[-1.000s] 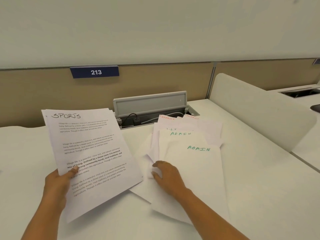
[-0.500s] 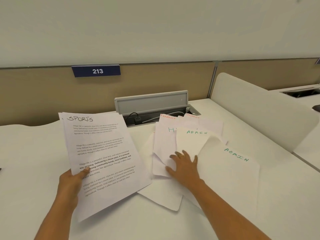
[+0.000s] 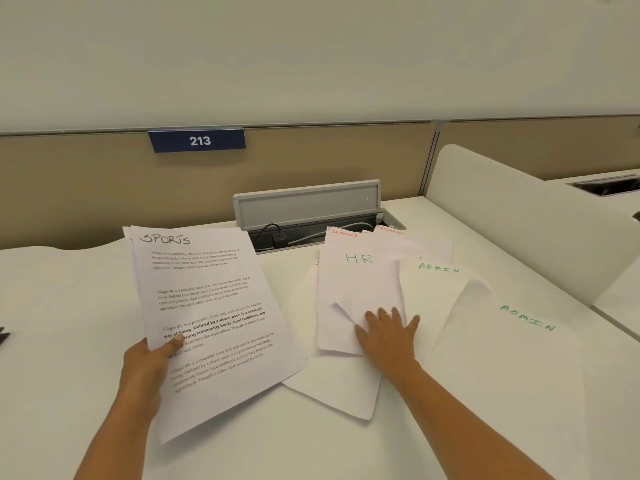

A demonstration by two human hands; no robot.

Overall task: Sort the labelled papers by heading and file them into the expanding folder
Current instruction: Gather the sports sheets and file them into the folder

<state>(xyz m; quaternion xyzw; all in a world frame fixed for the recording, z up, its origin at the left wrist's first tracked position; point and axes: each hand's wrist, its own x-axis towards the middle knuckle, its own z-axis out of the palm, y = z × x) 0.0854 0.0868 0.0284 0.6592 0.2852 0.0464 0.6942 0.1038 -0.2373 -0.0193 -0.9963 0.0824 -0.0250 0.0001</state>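
SPORTS stack, HR sheet seemingly creased

The left hand pinches a SPORTS stack at its lower left edge, thumb on top. The right hand presses flat on the HR sheet, fingers spread. Two ADMIN sheets fan out to its right on the surface. FINANCE sheets peek out behind.

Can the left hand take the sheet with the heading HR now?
Probably not: the left hand grips the SPORTS papers, so it is occupied. The right hand lies flat on the HR sheet.
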